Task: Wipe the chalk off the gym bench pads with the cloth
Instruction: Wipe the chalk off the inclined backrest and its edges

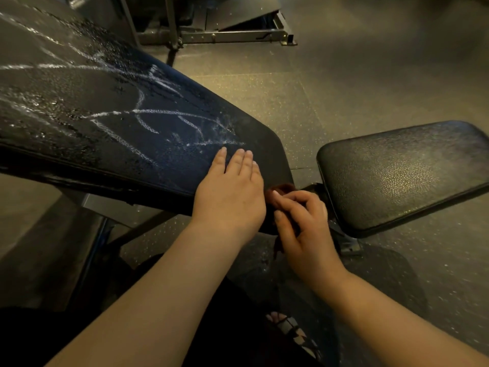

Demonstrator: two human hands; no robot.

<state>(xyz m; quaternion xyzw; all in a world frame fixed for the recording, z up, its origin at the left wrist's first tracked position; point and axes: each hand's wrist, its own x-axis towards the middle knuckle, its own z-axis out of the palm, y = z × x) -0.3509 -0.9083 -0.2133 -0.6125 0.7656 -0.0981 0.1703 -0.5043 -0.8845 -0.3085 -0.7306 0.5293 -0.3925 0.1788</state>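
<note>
Bench pads (105, 115) number two; right hand (304, 229) grips one cloth (284, 187).

The long back pad (92, 115) slopes away to the left, its dark skin scrawled with white chalk lines (148, 112) and a wet-looking speckle. The left hand (232, 192) lies flat with straight fingers on the pad's lower end, just below the last scribbles. Off the back pad's lower corner the right hand (301, 223) curls round a dark reddish cloth (283, 188), in the gap before the hazy grey seat pad (397, 176). Beyond the back pad's far edge a metal frame (225, 35) stands on the speckled floor (344, 75).
</note>
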